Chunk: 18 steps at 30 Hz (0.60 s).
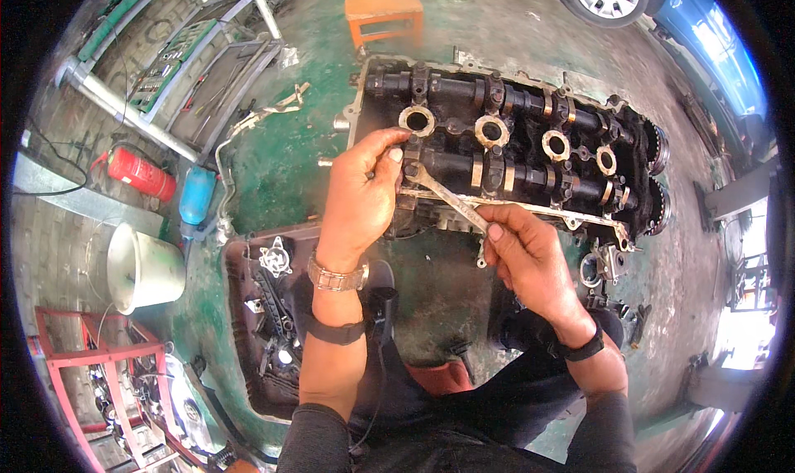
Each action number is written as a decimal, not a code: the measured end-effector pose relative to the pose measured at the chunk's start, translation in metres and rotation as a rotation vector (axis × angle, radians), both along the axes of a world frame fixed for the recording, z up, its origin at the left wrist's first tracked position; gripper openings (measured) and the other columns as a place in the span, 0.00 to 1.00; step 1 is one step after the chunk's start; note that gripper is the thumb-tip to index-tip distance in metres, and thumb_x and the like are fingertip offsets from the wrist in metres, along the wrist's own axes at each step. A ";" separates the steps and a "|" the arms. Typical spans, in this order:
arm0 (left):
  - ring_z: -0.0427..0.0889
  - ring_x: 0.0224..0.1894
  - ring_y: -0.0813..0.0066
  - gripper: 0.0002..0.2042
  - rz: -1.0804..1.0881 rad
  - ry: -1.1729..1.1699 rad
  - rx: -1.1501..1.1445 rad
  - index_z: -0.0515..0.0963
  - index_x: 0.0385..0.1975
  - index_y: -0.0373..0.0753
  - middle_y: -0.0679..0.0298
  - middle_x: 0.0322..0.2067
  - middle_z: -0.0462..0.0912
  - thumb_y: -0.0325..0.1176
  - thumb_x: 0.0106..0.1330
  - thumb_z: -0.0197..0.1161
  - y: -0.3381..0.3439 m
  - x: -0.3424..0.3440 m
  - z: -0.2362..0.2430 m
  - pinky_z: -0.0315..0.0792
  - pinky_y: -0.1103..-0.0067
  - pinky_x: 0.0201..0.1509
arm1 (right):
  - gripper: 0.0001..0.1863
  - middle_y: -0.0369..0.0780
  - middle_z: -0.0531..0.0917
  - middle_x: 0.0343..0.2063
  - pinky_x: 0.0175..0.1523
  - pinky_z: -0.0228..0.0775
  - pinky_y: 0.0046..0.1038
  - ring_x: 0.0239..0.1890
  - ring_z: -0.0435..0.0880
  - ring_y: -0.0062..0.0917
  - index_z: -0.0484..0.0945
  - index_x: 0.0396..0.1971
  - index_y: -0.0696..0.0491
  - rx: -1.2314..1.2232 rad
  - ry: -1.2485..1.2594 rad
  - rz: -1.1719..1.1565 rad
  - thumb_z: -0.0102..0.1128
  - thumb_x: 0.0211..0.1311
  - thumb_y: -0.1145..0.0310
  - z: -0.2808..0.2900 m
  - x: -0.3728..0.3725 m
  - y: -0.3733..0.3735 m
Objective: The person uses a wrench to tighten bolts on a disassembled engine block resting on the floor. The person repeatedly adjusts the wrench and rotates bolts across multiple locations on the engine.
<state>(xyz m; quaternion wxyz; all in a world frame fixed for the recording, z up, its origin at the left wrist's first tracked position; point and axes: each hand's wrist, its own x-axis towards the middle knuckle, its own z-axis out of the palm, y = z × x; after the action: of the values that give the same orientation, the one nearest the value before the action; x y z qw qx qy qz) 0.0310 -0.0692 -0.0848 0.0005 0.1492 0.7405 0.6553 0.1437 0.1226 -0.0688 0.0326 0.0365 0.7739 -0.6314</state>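
An engine cylinder head with two dark camshafts lies in front of me. My right hand grips a metal wrench by its near end. The wrench's far end sits around a bolt at the left end of the nearer camshaft. Close beside that end is my left hand, its thumb and forefinger drawn together at the left camshaft cap. What those fingertips hold, if anything, is hidden. Pale round rings stand in a row between the camshafts.
A brown tray with metal parts lies at the left. Beyond it are a white bucket, a blue bottle and a red fire extinguisher. An orange stool stands behind the engine part; a blue car is at far right.
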 end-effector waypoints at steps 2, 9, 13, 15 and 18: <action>0.65 0.20 0.87 0.10 -0.003 0.019 0.007 0.77 0.47 0.34 0.73 0.19 0.71 0.28 0.70 0.54 0.000 -0.001 -0.002 0.61 0.86 0.23 | 0.13 0.31 0.74 0.20 0.19 0.55 0.11 0.15 0.64 0.08 0.74 0.50 0.58 -0.036 0.000 -0.014 0.47 0.72 0.69 0.000 0.001 -0.002; 0.65 0.19 0.87 0.10 -0.011 0.026 0.040 0.77 0.47 0.35 0.73 0.19 0.70 0.29 0.70 0.54 0.000 -0.001 -0.004 0.60 0.86 0.22 | 0.13 0.32 0.75 0.21 0.20 0.59 0.15 0.17 0.67 0.11 0.74 0.50 0.58 -0.128 -0.142 0.003 0.47 0.71 0.69 0.006 -0.001 0.005; 0.65 0.19 0.88 0.10 -0.005 0.023 0.009 0.78 0.47 0.35 0.74 0.19 0.71 0.28 0.70 0.54 0.000 0.001 -0.001 0.60 0.86 0.22 | 0.13 0.32 0.75 0.21 0.20 0.58 0.14 0.17 0.67 0.11 0.74 0.50 0.57 -0.159 -0.154 -0.038 0.48 0.71 0.68 0.004 0.001 0.001; 0.65 0.19 0.88 0.10 -0.002 0.025 -0.004 0.78 0.47 0.35 0.74 0.19 0.70 0.28 0.70 0.54 0.000 0.000 -0.001 0.60 0.86 0.22 | 0.13 0.32 0.75 0.21 0.21 0.58 0.14 0.17 0.67 0.10 0.74 0.50 0.57 -0.128 -0.119 -0.011 0.48 0.71 0.68 0.005 0.003 0.003; 0.64 0.19 0.88 0.10 -0.003 0.051 0.008 0.78 0.47 0.35 0.74 0.19 0.70 0.28 0.70 0.54 0.001 -0.001 -0.002 0.60 0.86 0.22 | 0.13 0.32 0.75 0.21 0.21 0.58 0.14 0.17 0.66 0.10 0.74 0.50 0.57 -0.143 -0.150 -0.016 0.47 0.72 0.69 0.005 0.003 0.005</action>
<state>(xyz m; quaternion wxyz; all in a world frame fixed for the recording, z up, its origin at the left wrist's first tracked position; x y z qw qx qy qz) 0.0300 -0.0682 -0.0866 -0.0179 0.1672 0.7375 0.6541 0.1470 0.1278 -0.0639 0.0876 0.0875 0.7221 -0.6806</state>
